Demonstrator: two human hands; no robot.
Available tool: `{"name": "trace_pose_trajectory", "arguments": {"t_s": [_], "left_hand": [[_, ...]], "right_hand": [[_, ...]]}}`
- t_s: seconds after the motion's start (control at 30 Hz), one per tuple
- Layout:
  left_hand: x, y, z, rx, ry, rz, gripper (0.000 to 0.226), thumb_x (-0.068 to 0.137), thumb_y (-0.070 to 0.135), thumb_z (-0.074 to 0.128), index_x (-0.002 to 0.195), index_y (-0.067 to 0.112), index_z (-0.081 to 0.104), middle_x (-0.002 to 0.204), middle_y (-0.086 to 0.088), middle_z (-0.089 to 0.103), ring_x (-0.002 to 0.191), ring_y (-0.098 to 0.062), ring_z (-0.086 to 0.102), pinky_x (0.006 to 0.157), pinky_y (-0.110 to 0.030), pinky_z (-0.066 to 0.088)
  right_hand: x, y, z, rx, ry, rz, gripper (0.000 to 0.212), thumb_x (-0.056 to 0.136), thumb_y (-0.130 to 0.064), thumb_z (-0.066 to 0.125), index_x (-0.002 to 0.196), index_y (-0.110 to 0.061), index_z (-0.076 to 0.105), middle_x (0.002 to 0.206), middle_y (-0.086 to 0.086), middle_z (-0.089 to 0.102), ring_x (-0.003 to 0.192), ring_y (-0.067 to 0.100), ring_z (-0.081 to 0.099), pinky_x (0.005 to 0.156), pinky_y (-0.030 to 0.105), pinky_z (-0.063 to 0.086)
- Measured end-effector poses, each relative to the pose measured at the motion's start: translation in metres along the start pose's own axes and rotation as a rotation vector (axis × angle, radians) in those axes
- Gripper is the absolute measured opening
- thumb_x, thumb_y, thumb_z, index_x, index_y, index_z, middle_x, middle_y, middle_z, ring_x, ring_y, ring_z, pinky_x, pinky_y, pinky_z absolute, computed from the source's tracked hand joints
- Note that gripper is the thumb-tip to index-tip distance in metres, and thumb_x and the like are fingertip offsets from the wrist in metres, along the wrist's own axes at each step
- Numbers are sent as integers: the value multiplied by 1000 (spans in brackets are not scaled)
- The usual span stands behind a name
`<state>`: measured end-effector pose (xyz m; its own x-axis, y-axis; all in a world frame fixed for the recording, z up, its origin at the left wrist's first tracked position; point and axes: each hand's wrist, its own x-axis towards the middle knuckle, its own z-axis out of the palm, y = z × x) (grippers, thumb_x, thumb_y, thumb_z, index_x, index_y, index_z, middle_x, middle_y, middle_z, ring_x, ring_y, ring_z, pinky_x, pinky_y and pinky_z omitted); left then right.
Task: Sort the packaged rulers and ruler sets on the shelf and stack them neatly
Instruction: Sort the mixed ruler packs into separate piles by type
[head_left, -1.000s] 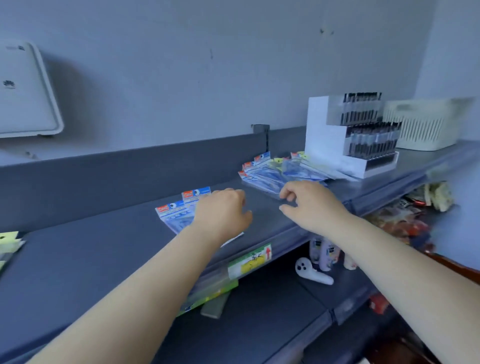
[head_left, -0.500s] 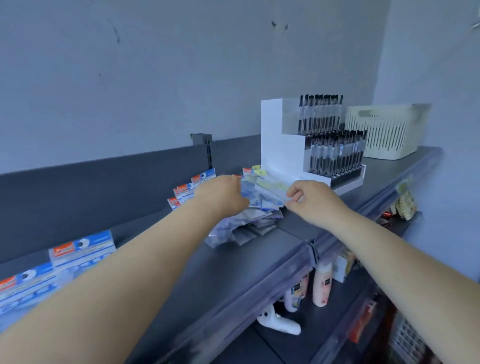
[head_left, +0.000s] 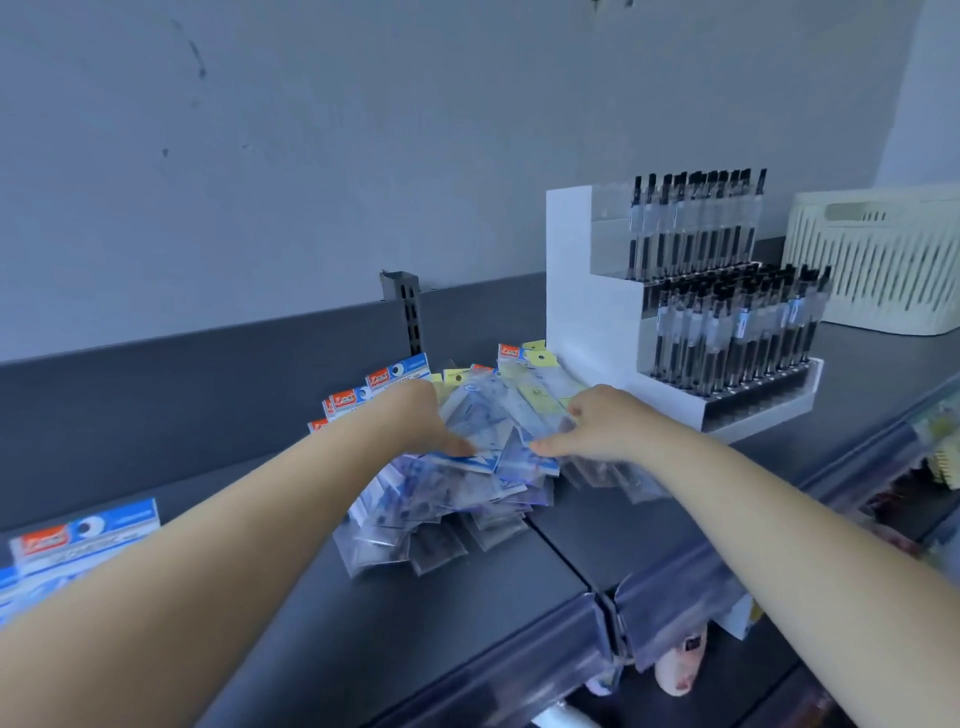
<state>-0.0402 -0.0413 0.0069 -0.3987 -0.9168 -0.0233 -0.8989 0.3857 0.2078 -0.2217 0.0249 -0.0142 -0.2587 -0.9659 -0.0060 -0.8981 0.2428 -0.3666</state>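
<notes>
Nearest the camera ran the front edge of the dark shelf (head_left: 363, 639), its clear price rail catching the light, with bottles dimly visible on the level below. At the shelf's left edge lay a separate packet with a blue and red header (head_left: 85, 535), set apart from the rest, perhaps the start of a sorted stack.

Further in, around the middle of the shelf, sat the loose heap of packaged rulers (head_left: 447, 499), clear sleeves fanned at odd angles and overlapping, none squared to the front edge. Both hands were on its upper layers. The left hand (head_left: 421, 421) rested on the heap with its thumb pressed onto a top packet and its fingers hidden beyond the knuckles, so whether they curled under anything could not be told. The right hand (head_left: 597, 423) had its fingers curled, thumb pointing inward, apparently pinching the edge of a yellow-labelled packet (head_left: 540, 400). Held so from either side, the hands seemed placed to gather or pull apart the top packets for sorting.

Behind the heap, more blue-headed packets (head_left: 384, 382) leaned in a row toward the shelf's back wall. At the back right stood a white tiered pen display (head_left: 582, 312) just beside the heap, and past it, near the right end, a cream slotted basket (head_left: 878, 260).
</notes>
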Motion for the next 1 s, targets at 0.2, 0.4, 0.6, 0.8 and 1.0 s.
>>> {"name": "trace_pose_trajectory", "arguments": {"t_s": [0.2,0.4,0.6,0.8,1.0], "left_hand": [[-13,-9,-4,-172,-21,-208,34,80,34,72,101,12,56,81,-7,52,58,-19,45,52,-23,36],[-41,-27,-3,-559,41,-338,18,83,13,70,93,0,63,73,-10,44,51,-19,41,42,-21,45],[-85,-33,8,-1001,223,-384,11,85,0,64,93,8,62,91,-10,66,69,-20,62,45,-25,56],[-134,-47,11,-1147,444,-420,10,86,2,64,88,10,59,87,-4,63,65,-16,60,42,-22,53],[-185,-88,8,-1154,528,-470,12,85,3,65,93,8,59,93,-9,63,71,-21,62,44,-23,54]], "right_hand": [[9,14,0,156,28,-71,46,72,-40,74,97,-2,69,100,9,67,97,24,63,71,30,45],[3,8,3,120,-24,-178,46,71,-34,76,99,0,64,95,9,61,91,24,59,72,29,43],[-8,7,8,173,-57,-226,51,70,-28,78,109,-9,52,105,4,58,95,21,56,72,28,44],[-12,-5,9,338,197,-315,10,85,-14,58,79,-16,50,87,4,54,83,24,47,58,29,31],[-26,-35,9,596,201,-380,14,83,-11,63,96,-4,64,89,11,61,82,26,55,66,29,37]]}}
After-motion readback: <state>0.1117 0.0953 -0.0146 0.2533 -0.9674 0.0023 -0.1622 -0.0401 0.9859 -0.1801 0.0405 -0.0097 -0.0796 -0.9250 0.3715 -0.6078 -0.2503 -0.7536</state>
